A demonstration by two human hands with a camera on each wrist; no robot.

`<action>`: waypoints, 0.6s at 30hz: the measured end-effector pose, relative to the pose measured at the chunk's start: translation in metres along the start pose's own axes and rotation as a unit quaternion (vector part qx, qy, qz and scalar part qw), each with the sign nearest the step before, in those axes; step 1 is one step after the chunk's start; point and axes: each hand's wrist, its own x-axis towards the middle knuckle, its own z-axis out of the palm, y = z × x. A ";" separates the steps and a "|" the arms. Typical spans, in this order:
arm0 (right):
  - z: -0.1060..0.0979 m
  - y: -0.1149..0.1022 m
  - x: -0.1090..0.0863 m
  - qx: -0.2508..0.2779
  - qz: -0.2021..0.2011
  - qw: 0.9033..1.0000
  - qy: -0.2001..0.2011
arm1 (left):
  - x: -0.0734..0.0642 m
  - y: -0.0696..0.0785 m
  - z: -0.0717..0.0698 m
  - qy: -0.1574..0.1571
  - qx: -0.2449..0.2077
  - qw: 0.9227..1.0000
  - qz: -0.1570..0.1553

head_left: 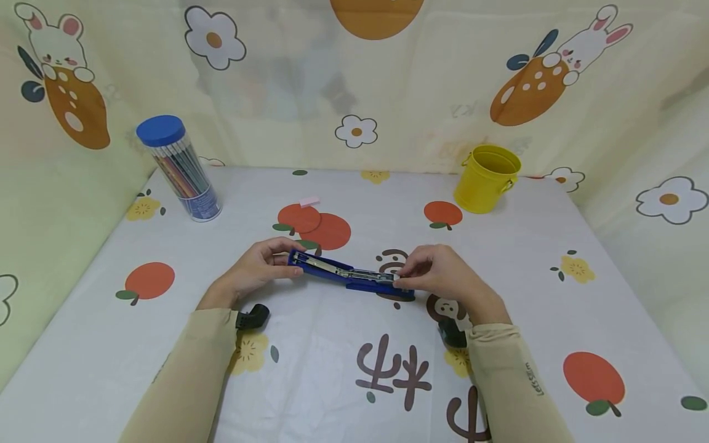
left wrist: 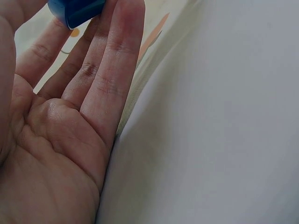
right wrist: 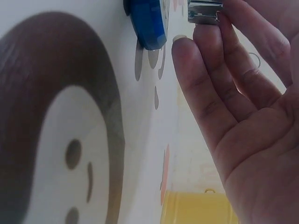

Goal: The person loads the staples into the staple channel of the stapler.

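Observation:
A blue stapler (head_left: 318, 266) lies spread open lengthwise in front of me, its silver metal inside facing up. My left hand (head_left: 266, 266) grips the left end between thumb and fingers. In the left wrist view a blue end of the stapler (left wrist: 79, 11) shows at the fingertips. At the other end my right hand (head_left: 437, 274) pinches the stapler's metal magazine (head_left: 379, 277). The right wrist view shows that metal end (right wrist: 205, 11) between thumb and fingers, apart from the blue base tip (right wrist: 148, 28). Whether staples sit inside is too small to tell.
A clear tube of pencils with a blue lid (head_left: 177, 169) stands at the back left. At the back right is a yellow bucket (head_left: 480, 187). Beyond the stapler lies a small pink-white block (head_left: 309, 202). A patterned cloth (head_left: 310, 369) covers the table.

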 end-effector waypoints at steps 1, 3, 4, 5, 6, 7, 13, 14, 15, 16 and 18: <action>0.000 -0.001 0.000 -0.001 0.001 1.000 -0.001 | 0.000 0.000 0.000 0.000 0.000 1.000 0.000; -0.001 -0.002 -0.001 -0.005 0.000 1.000 -0.002 | 0.000 0.000 0.000 0.000 -0.001 1.000 0.000; -0.001 -0.003 -0.001 -0.006 0.001 1.000 -0.003 | 0.000 0.000 0.000 0.000 -0.001 1.000 0.000; -0.001 -0.003 -0.001 -0.008 0.001 1.000 -0.003 | 0.000 0.000 0.000 0.000 -0.002 1.000 0.000; -0.001 -0.003 -0.002 -0.008 0.002 1.000 -0.004 | 0.000 0.000 0.000 0.000 -0.001 1.000 0.000; -0.001 -0.004 -0.002 -0.008 0.006 1.000 -0.002 | 0.000 0.000 0.000 0.000 0.000 1.000 0.000; 0.000 -0.004 -0.002 -0.016 0.013 1.000 0.002 | 0.000 0.000 0.000 0.001 0.001 1.000 0.005; 0.000 -0.004 -0.001 -0.017 0.015 1.000 0.003 | 0.000 0.000 0.000 0.002 0.000 1.000 0.005; 0.001 -0.004 -0.001 -0.017 0.016 1.000 0.005 | 0.000 0.000 0.000 0.002 0.000 1.000 0.006; 0.001 -0.004 -0.001 -0.016 0.018 1.000 0.007 | 0.000 0.000 0.001 0.003 0.000 1.000 0.005; 0.002 -0.004 0.000 -0.013 0.020 1.000 0.008 | 0.001 0.000 0.001 0.003 0.000 1.000 0.005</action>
